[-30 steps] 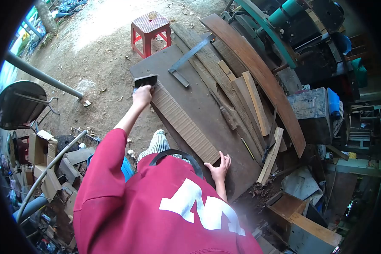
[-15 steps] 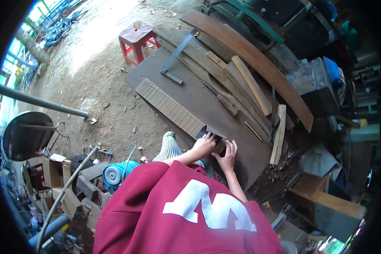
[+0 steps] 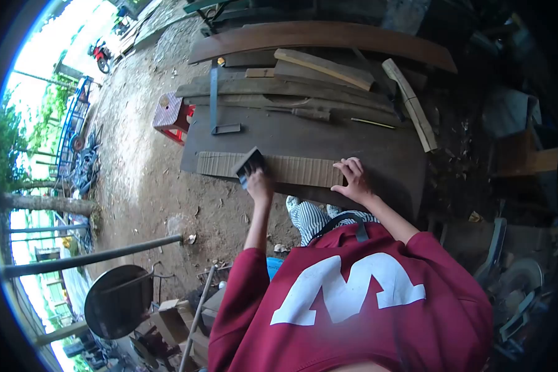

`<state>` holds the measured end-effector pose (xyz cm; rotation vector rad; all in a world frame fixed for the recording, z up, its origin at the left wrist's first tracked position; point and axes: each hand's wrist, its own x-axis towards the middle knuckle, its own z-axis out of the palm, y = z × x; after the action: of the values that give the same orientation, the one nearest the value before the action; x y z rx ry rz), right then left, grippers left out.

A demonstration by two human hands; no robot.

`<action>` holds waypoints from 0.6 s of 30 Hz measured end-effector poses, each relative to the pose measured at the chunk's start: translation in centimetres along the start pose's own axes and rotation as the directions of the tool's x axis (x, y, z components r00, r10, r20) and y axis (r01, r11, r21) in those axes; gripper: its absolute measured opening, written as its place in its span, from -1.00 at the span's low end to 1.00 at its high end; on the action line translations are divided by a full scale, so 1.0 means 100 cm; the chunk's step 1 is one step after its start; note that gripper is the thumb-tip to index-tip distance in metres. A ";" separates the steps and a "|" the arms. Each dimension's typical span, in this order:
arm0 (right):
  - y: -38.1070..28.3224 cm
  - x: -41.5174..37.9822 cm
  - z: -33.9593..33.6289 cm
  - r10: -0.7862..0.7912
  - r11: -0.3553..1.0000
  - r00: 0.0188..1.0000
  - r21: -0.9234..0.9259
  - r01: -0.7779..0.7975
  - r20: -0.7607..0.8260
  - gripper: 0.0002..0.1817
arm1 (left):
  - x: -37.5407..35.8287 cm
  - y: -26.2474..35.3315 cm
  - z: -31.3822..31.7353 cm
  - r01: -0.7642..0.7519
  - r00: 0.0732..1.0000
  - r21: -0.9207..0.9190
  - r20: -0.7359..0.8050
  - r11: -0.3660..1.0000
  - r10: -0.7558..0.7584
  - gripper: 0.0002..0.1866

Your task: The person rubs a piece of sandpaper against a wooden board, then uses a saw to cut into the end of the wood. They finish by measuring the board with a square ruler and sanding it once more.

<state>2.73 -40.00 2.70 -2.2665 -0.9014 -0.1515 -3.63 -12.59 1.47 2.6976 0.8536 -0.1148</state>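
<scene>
A long light-brown strip (image 3: 297, 170) with ridges across it lies along the near edge of the dark board (image 3: 378, 142). Over its left half, my left hand (image 3: 258, 184) grips a dark, flat rectangular block (image 3: 250, 161), which is tilted and hides part of the strip. At the strip's right end is my right hand (image 3: 354, 180), thumb on the near side and fingers on the far side. Beyond the strip lie a try square (image 3: 214, 102), a wooden-handled tool (image 3: 311, 114) and a yellow pencil (image 3: 373, 123).
Several wooden lengths (image 3: 242, 88) and a curved brown plank (image 3: 328, 40) lie at the board's far side. A red stool (image 3: 169, 115) stands at its left end. Below left are a metal pole (image 3: 99, 255) and a round dark panel (image 3: 119, 302).
My left hand has moved left along the strip with the dark block, away from my right hand. My right hand now holds the strip's end. The view has turned.
</scene>
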 end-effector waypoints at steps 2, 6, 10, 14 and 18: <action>0.000 0.005 -0.007 0.013 1.000 0.999 0.011 -0.013 0.043 -0.17 | -0.035 0.045 0.028 -0.331 0.901 0.070 -0.273 0.941 0.338 -0.50; 0.024 -0.006 0.016 0.023 1.000 0.996 0.009 -0.022 -0.084 -0.17 | -0.097 0.119 0.039 -0.577 0.815 -0.139 -0.039 0.805 0.578 -0.52; 0.012 0.002 -0.003 -0.009 0.996 1.000 0.087 0.010 -0.012 -0.01 | -0.084 0.091 0.024 -0.568 0.823 -0.080 -0.075 0.819 0.563 -0.52; 0.016 -0.001 -0.001 -0.008 1.000 1.000 0.020 0.007 0.006 0.03 | -0.041 0.015 0.001 -0.167 0.970 0.061 -0.168 0.984 0.175 -0.72; 0.015 0.000 -0.005 -0.010 0.999 1.000 0.035 0.010 0.009 0.03 | -0.019 -0.024 -0.007 0.135 0.920 0.037 -0.375 0.990 -0.111 -0.77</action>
<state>3.76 -41.10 2.30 -2.2327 -0.9138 -0.1291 -6.61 -11.52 1.79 2.7662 1.1442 0.3635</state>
